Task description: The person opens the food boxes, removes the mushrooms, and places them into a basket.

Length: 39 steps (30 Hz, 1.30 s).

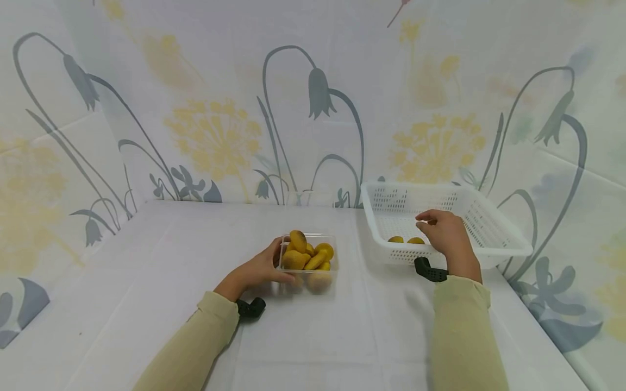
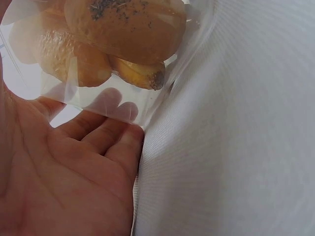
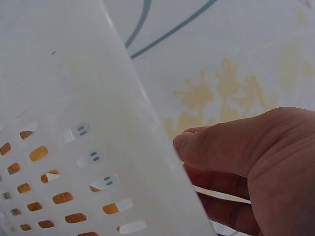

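left hand (image 1: 261, 269) grasping clear box (image 1: 313, 270) of yellow fruits (image 1: 295, 260), toward the tabletop's (image 1: 161, 271) far edge; right hand (image 1: 447, 236) released over white basket (image 1: 494, 225), far right corner. i judge filling mostly done; at least two fruits left there.

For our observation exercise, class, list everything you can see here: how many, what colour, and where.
Clear box: 1, transparent, mid-table
Boxed pieces: several, yellow-brown, piled inside; exact count hidden
Basket: 1, white, perforated, table's right side
Basket pieces: at least 2, yellow-brown, near its front wall
Clear plastic item: 1, transparent, behind the box; too faint to identify
Table: 1, white, beneath everything
Backdrop: white, grey-and-yellow flower print, behind
Wrist devices: 2, dark, one per wrist
Sleeves: 2, pale yellow-green, on both arms
Left hand: 1, bare, holding the box
Right hand: 1, bare, at the basket
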Each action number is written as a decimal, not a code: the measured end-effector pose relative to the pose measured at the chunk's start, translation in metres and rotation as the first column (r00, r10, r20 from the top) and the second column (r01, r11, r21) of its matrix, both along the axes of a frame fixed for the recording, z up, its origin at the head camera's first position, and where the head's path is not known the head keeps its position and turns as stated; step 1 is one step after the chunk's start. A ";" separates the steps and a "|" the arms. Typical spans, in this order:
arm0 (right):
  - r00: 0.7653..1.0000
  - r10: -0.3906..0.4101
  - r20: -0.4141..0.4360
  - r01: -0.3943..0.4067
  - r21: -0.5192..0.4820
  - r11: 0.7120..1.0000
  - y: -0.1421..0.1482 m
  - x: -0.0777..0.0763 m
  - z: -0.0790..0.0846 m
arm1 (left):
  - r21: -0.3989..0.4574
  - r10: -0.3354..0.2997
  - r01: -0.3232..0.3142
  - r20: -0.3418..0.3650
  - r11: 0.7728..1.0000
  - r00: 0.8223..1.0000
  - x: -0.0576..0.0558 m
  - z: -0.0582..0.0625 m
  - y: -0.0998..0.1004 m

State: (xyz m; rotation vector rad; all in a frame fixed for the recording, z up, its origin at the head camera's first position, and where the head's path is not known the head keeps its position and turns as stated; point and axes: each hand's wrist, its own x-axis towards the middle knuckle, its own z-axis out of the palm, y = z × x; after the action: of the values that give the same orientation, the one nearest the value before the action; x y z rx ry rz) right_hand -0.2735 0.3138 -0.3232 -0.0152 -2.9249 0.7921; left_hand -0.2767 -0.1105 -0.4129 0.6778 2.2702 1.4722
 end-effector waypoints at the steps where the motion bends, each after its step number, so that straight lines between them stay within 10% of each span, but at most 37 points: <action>1: 1.000 0.002 0.000 -0.002 0.000 1.000 0.000 0.000 0.000 | -0.001 0.000 0.000 0.000 1.000 1.000 0.000 0.000 0.000; 39: 0.976 0.198 -0.090 -0.197 0.021 0.980 -0.066 0.005 0.022 | -0.017 0.018 -0.018 0.000 1.000 1.000 -0.001 -0.001 0.000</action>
State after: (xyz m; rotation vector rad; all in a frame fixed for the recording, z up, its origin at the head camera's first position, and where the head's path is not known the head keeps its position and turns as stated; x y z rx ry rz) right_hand -0.2681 0.2474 -0.3009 0.3099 -2.8741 0.7795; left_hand -0.2780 -0.1103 -0.4141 0.6542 2.2919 1.4592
